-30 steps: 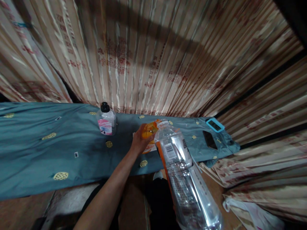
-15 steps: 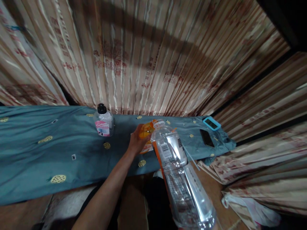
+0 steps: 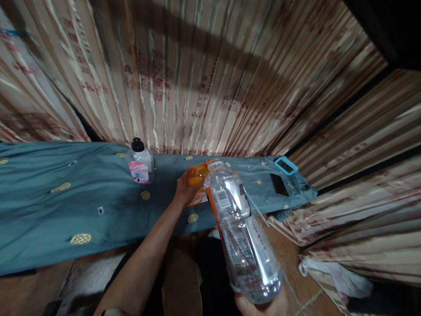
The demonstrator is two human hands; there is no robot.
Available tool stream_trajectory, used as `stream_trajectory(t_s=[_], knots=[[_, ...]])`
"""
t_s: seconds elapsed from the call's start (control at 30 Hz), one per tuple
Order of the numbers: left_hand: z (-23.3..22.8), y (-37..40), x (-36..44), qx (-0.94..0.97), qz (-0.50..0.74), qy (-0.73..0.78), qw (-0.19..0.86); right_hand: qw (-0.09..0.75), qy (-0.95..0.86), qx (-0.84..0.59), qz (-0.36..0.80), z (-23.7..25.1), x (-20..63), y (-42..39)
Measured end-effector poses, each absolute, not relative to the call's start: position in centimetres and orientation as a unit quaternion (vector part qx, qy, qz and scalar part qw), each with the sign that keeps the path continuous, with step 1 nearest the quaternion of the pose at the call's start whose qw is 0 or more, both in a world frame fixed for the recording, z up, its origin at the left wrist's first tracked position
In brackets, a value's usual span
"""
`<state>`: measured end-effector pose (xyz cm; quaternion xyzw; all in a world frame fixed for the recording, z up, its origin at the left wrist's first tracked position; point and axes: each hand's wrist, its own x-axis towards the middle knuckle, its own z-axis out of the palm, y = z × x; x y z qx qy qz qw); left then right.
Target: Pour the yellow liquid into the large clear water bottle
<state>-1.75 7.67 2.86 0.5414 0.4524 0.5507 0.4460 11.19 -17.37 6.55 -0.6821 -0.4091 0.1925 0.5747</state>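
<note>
Right hand (image 3: 259,303) cups base of clear bottle (image 3: 238,228), neck slanting toward 11 o'clock. Left hand (image 3: 186,188) fingers curled round orange packet (image 3: 196,184), at 10 o'clock from bottle mouth.

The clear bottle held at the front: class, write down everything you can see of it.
The clear bottle is large, of transparent plastic, with a barcode label and an orange strip along one side. It is tilted, its open neck pointing away toward an orange item that the left hand grips above the blue cloth. No cap shows on it. The right hand cups its base, low in the view. Whether the neck touches the orange item is unclear.
</note>
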Motion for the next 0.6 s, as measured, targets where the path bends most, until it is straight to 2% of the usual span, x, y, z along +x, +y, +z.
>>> stream_trajectory(t_s=[0.33, 0.6], knots=[[2.96, 7.94, -1.89, 0.553, 0.543, 0.466, 0.426, 0.578, -0.397, -0.687, 0.19, 5.93, 11.11, -17.51], [3.11, 8.48, -1.95, 0.554, 0.538, 0.448, 0.45, 0.579, -0.375, -0.702, 0.18, 5.89, 10.69, -17.4]])
